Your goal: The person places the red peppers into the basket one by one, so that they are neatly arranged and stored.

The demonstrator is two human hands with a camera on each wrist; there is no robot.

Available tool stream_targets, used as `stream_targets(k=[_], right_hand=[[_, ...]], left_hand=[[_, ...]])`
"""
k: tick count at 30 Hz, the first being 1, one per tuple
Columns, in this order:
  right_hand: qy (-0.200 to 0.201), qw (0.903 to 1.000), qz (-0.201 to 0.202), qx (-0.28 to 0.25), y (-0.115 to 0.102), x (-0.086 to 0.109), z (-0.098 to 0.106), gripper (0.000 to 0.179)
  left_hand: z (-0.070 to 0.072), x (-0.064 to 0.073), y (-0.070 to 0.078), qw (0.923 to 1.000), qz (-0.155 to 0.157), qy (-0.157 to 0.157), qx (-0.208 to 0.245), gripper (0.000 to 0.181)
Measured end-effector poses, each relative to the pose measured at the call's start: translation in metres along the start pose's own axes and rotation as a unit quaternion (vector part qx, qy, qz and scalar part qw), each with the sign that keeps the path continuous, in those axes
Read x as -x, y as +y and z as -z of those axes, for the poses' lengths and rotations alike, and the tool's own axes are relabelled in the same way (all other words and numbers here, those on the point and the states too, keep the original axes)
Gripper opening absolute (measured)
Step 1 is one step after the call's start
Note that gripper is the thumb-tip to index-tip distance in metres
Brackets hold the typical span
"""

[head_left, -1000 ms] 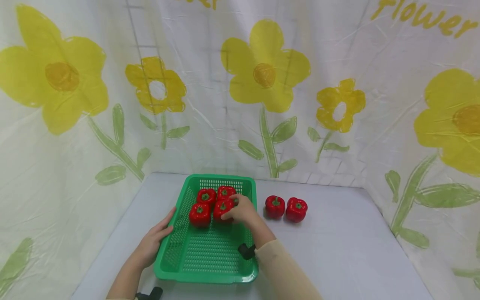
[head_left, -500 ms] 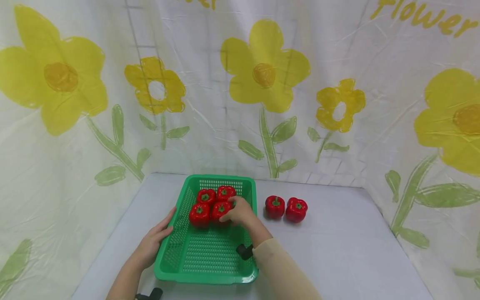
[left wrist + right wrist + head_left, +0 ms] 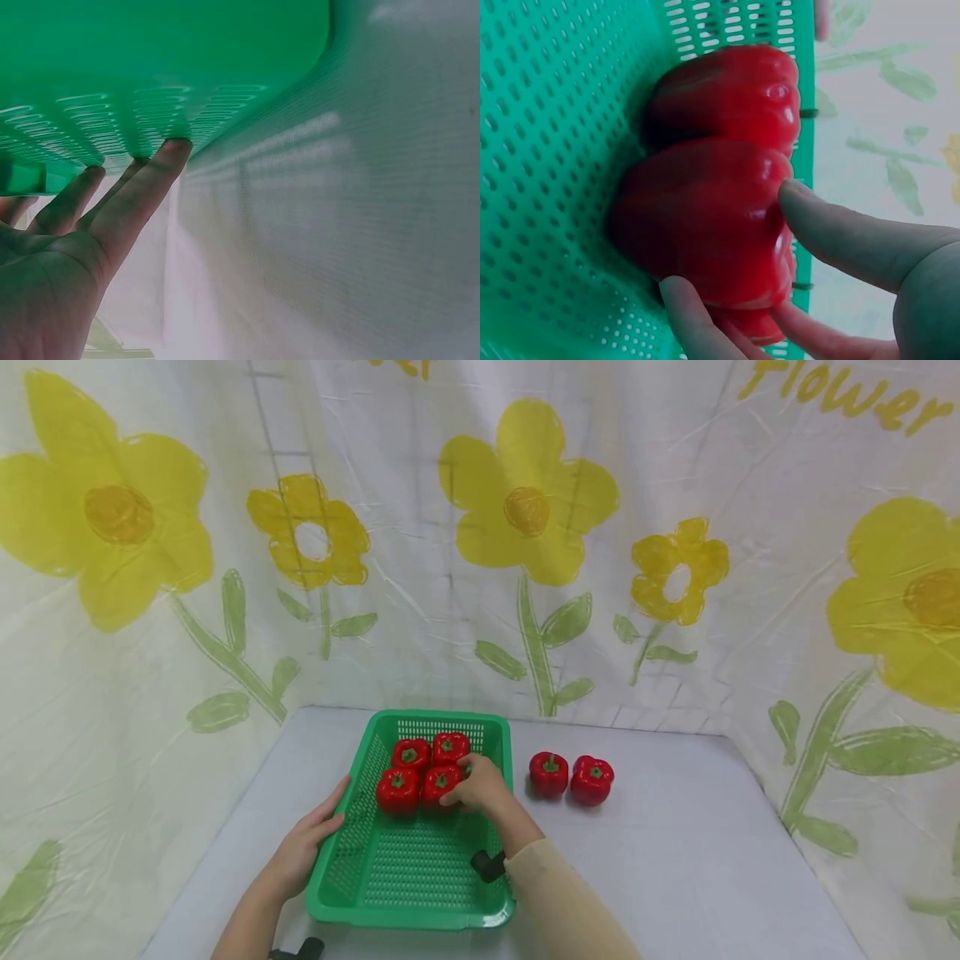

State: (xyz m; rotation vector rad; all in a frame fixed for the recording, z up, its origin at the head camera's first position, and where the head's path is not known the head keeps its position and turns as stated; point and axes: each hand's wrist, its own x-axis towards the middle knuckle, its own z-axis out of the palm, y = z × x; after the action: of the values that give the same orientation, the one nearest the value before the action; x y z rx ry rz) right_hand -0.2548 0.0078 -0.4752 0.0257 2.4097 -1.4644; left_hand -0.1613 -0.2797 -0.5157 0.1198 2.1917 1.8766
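A green perforated basket (image 3: pixel 408 920) stands on the table with several red bell peppers grouped in its far half. My right hand (image 3: pixel 483 787) is at the front right bell pepper (image 3: pixel 437 788); in the right wrist view that bell pepper (image 3: pixel 705 217) sits between the thumb (image 3: pixel 847 232) and the fingers. Directly left of it is another bell pepper (image 3: pixel 397 792), with two more behind, one bell pepper (image 3: pixel 412 754) and one bell pepper (image 3: pixel 452 747). My left hand (image 3: pixel 303 843) lies along the basket's left side, its straight fingertips touching the slotted wall (image 3: pixel 161 105).
On the table (image 3: pixel 675 843), right of the basket, two more red bell peppers sit side by side, one bell pepper (image 3: pixel 549 774) nearer the basket and one bell pepper (image 3: pixel 592 781) beyond it. A flower-printed curtain (image 3: pixel 420 643) encloses the back and sides.
My right hand has brought its bell pepper slightly left and down, close against the front left one. It has barely shifted in the last half second. The left hand stays at the basket's side.
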Motion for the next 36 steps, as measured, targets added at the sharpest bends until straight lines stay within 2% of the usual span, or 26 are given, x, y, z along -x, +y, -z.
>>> stream_targets(k=[13,24,31,36], right_hand=[[0.006,0.9991,0.018,-0.038,-0.009,0.012,0.012,0.067],[-0.002,0.9954,0.059,-0.076,-0.016,0.033,0.046,0.072],[-0.019,0.9869,0.083,-0.137,-0.013,0.042,0.066,0.071],[0.022,0.9884,0.112,-0.099,-0.006,0.047,0.077,0.067]], left_hand=[[0.001,0.001,0.000,1.0000,0.004,0.004,-0.001,0.058],[0.000,0.000,0.000,0.9999,-0.002,0.005,-0.009,0.058],[0.000,0.000,0.000,0.9999,-0.001,0.002,-0.012,0.058],[0.001,0.001,0.000,0.9998,0.000,0.005,-0.019,0.058]])
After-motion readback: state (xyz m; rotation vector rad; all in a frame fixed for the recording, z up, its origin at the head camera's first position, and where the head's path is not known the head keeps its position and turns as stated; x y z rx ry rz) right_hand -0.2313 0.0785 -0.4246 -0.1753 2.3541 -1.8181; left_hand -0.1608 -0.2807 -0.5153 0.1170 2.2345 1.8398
